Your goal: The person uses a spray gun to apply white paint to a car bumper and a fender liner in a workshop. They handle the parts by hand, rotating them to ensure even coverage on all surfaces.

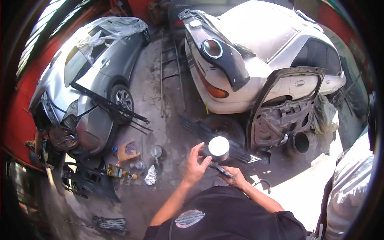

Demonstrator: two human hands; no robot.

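A spray gun [221,169] with a cup [219,147] on top, its round lid white, is in front of my dark shirt. My right hand [236,178] is closed around the gun's handle. Beside the cup, my left hand [195,165] has its fingers apart, with the thumb close to the gun's body; whether it touches is unclear. Beyond the cup, a dark slatted panel [196,130] lies low near the floor, partly hidden by the gun and hands. A hose [264,183] curves near my right forearm.
A white car [236,105] stands ahead with a dark fender [200,34] on its trunk. A bare door [280,116] leans by it, near a bucket [301,143]. A silver car [90,88] is left, with cans [140,165], a bottle [115,171] and crumpled foil [151,176] on the floor.
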